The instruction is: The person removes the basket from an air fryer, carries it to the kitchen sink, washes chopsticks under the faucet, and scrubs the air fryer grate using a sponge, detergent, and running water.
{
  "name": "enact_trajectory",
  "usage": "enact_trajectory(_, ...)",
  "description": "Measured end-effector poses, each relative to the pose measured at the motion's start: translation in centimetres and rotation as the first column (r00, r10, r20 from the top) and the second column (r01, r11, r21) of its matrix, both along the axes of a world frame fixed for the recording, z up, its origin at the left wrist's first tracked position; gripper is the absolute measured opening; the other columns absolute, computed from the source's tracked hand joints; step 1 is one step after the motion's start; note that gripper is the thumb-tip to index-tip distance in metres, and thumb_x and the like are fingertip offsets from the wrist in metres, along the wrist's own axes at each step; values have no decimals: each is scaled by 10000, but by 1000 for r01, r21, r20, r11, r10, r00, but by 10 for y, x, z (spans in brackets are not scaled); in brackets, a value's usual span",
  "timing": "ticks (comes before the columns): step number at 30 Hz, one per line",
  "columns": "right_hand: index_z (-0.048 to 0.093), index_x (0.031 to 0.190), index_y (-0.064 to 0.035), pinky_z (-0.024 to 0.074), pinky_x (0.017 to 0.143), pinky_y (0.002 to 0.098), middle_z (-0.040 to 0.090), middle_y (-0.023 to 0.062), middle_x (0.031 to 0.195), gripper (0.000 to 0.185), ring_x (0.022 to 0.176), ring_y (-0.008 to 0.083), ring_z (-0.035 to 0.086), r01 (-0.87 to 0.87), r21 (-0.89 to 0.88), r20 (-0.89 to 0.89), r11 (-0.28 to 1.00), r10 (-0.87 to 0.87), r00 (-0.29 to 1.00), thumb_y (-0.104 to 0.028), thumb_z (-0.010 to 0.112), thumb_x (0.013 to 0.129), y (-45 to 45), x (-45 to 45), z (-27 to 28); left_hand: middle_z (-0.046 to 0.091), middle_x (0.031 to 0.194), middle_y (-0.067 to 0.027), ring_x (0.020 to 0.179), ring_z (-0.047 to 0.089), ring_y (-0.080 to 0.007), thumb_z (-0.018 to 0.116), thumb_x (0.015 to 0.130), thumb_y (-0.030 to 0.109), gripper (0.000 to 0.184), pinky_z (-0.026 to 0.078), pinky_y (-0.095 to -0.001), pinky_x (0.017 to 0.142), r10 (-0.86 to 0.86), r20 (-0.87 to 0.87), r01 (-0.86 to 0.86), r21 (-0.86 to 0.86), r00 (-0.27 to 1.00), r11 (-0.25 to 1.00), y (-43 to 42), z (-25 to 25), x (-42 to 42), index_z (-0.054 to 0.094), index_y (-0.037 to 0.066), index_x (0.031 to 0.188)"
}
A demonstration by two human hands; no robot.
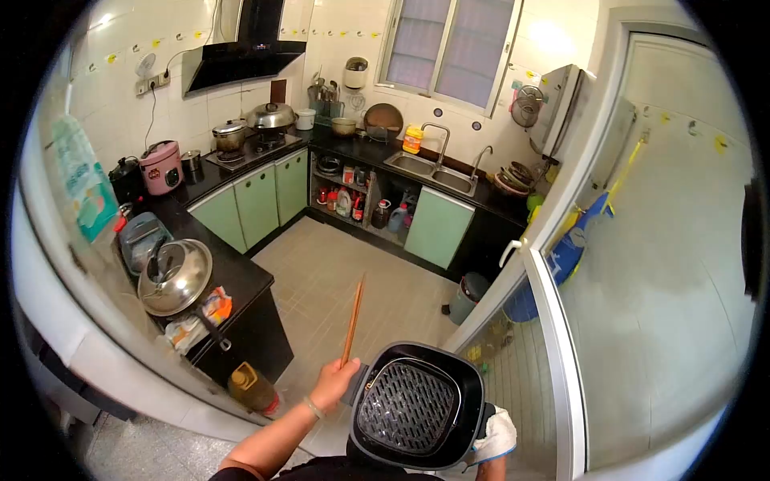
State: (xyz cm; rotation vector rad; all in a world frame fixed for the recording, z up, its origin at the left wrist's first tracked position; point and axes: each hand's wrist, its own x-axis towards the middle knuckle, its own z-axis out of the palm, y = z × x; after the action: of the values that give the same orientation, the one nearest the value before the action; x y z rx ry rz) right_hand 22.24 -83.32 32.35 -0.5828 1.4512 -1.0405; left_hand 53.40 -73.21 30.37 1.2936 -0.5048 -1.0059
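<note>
A black square pan (473,373) with rounded corners and a slotted rack (407,405) in its bottom is held in front of my body. My left hand (333,386) is closed at the pan's left handle and also grips a pair of wooden chopsticks (354,321), which point up and away. On the other side, my right hand (497,439) is at the right handle, wrapped in a white cloth or glove with a blue edge. Its fingers are mostly hidden by that covering. No food shows in the pan.
A sliding glass door frame (553,345) stands close on my right. To the left, a black counter (249,280) carries a lidded wok (178,276); an oil bottle (250,386) stands below. Ahead lie the tiled floor (345,248), stove (255,151), sink (433,170) and a trash bin (468,298).
</note>
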Motion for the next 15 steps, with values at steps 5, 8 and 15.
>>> enact_trajectory(5,648,783,-63,449,436,337,597,52,665,138,511,159,548,-367,-245,-332,897,279,901,-156,550,754,-146,51,-47,573,718,2,595,514,-85,537,869,255,233,424,-240,540,31,29,-32,32,999,999,-105,-12,71,571,25,855)
enact_trajectory(8,668,807,-87,425,425,347,600,38,713,156,471,170,520,-340,78,-110,937,347,931,-192,583,728,-193,141,20,496,667,35,567,421,-66,548,855,285,249,345,-237,498,190,6,-189,133,982,973,-143,7,115,558,46,786)
enact_trajectory(15,642,913,-68,478,647,366,626,190,842,249,788,324,613,-832,87,-815,548,519,257,-206,513,751,-329,284,-16,522,655,15,554,503,-99,517,868,178,174,411,-255,506,466,-103,-454,119,879,883,-215,8,228,505,71,731)
